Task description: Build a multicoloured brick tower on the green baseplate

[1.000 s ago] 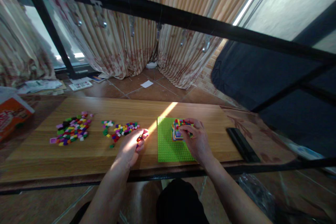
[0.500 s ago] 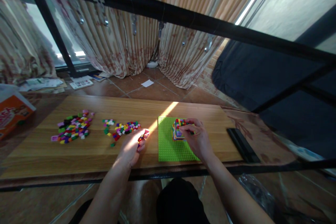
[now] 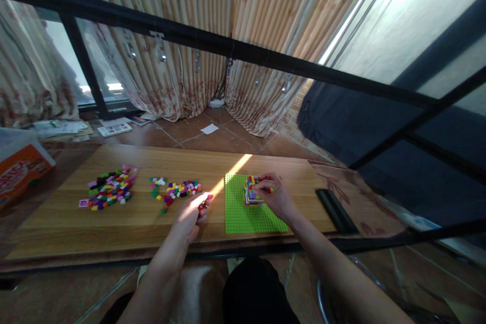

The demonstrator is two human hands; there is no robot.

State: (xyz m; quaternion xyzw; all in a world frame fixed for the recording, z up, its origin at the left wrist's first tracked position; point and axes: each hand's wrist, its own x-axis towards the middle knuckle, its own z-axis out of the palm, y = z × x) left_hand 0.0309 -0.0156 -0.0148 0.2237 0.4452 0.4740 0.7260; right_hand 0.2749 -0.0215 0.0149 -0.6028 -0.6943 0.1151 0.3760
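A green studded baseplate (image 3: 237,217) lies on the wooden table, bearing a small square stack of coloured bricks (image 3: 250,196). My right hand (image 3: 276,193) is at the right side and top of that stack, thumb and fingertips pinched together; what lies between them is too small to name. Left of the baseplate, my left hand (image 3: 192,215) is curled around several small coloured bricks (image 3: 203,205). Just beyond it, loose bricks (image 3: 180,190) are spread on the wood, and a larger pile of bricks (image 3: 110,188) sits farther left.
The wooden table (image 3: 152,233) has a black bar-shaped object (image 3: 337,211) at its right end. An orange and white box (image 3: 23,169) stands at the far left. A black metal rail (image 3: 212,46) crosses the view in front of the curtains (image 3: 170,76).
The view has shifted slightly, with the far rail lower in the picture. My left hand has closed a little more around its bricks. My right hand stays at the stack.
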